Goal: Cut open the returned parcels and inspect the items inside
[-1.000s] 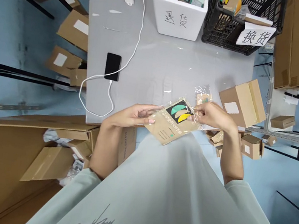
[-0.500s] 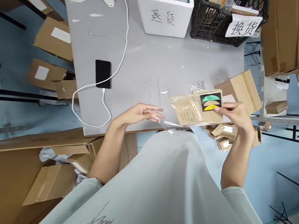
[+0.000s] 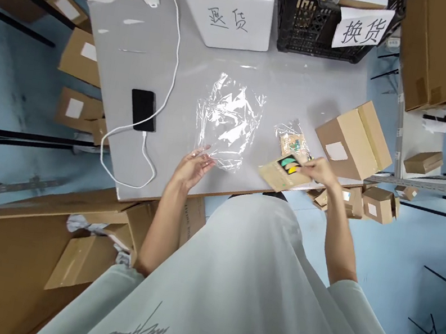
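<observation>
In the head view my right hand [image 3: 319, 172] is closed on one end of a flat tan package [image 3: 273, 174] with a black panel of green, beige and yellow shapes. It is tilted over the table's front edge area. A crumpled clear plastic bag [image 3: 231, 117] lies flat on the table to the left. My left hand [image 3: 193, 169] is at the bag's lower left corner, palm turned up and fingers apart; whether the fingertips touch the film I cannot tell. Just behind the package lies a smaller clear-wrapped packet [image 3: 293, 140], partly covered.
An open cardboard box [image 3: 348, 145] stands at the table's right edge. At the back are a white foam bin [image 3: 238, 24] and a black crate [image 3: 305, 32]. A phone [image 3: 142, 108] with a white cable [image 3: 175, 62] lies left. Several cartons sit on the floor.
The clear bag has come off the tan package and now lies on the table. My right hand has moved slightly left with the package, uncovering the small packet. My left hand has shifted slightly left.
</observation>
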{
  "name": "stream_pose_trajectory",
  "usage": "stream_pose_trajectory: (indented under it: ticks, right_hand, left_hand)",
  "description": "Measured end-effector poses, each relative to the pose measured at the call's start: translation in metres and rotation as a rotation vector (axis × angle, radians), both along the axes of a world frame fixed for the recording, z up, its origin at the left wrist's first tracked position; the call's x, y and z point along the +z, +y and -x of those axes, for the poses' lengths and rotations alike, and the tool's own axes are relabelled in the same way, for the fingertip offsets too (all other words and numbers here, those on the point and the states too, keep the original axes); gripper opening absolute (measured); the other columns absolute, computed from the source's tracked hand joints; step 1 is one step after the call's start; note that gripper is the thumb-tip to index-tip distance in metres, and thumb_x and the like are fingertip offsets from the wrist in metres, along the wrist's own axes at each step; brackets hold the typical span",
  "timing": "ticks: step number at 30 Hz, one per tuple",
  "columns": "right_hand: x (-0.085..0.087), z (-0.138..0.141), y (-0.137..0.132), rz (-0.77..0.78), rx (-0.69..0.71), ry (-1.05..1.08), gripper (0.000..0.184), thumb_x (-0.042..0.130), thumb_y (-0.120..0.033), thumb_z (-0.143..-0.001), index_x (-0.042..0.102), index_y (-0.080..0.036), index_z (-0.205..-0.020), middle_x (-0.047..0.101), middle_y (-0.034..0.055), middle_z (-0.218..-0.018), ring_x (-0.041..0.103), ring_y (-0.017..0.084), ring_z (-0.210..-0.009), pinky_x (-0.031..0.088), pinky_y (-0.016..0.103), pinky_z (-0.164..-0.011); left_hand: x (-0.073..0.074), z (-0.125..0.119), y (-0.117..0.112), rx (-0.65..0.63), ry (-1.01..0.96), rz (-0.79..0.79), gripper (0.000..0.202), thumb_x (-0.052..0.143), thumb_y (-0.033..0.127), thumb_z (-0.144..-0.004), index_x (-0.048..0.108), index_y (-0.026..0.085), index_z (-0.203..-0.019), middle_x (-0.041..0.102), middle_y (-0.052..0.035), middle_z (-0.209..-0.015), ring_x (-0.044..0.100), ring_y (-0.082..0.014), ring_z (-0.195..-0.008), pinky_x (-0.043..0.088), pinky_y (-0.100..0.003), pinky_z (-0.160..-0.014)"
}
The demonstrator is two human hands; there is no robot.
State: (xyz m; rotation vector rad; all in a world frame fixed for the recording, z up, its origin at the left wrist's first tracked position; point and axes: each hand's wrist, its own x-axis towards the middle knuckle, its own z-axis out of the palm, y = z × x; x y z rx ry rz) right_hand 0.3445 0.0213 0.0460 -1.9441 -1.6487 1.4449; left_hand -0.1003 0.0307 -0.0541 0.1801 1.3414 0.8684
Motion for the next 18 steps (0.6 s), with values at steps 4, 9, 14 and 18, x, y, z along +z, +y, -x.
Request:
stream_pose_trajectory:
  ticks: [4,9,14,18]
  right_hand:
    - [-0.076,0.074,0.055,0.174,0.281,0.042,0.054,0.088,-0.056,-0.082,0.058,-0.020,-0.054,0.041,-0.0066,-0.056,0.042,0.011,-0.066,0.027,0.028,-0.063]
    - [-0.129,0.122,0.091,0.196,0.205,-0.009,0.018,0.090,-0.031,-0.086,0.080,-0.016,-0.081,0.076,0.0011,-0.076,0.065,0.020,-0.087,0.046,0.027,-0.080]
    - [-0.145,0.072,0.087,0.121,0.125,-0.025,0.026,0.060,-0.023,-0.109,0.083,-0.014,-0.119,0.086,0.0110,-0.121,0.072,0.023,-0.113,0.052,0.027,-0.102]
    - [-0.147,0.004,0.079,-0.044,-0.113,-0.241,0.045,0.051,-0.024,-0.114,0.069,-0.010,-0.153,0.071,0.0229,-0.160,0.063,0.029,-0.145,0.045,0.035,-0.125]
  left_hand:
    - [0.002,-0.047,-0.005,0.093,0.014,0.039,0.044,0.077,-0.001,-0.076,0.072,0.017,-0.116,0.070,0.0032,-0.078,0.076,-0.0120,-0.076,0.066,-0.023,-0.086]
    - [-0.005,-0.096,-0.014,0.078,0.043,0.107,0.041,0.085,0.008,-0.077,0.070,0.019,-0.114,0.075,-0.0007,-0.087,0.079,-0.0161,-0.084,0.067,-0.029,-0.089]
    - [-0.022,-0.133,-0.024,0.068,0.126,0.167,0.042,0.092,0.010,-0.072,0.072,0.017,-0.108,0.081,-0.0055,-0.094,0.079,-0.0183,-0.085,0.066,-0.032,-0.090]
    - [-0.036,-0.163,-0.022,-0.094,0.176,0.152,0.044,0.102,0.016,-0.066,0.075,0.017,-0.101,0.084,-0.0093,-0.098,0.079,-0.0223,-0.094,0.063,-0.034,-0.092]
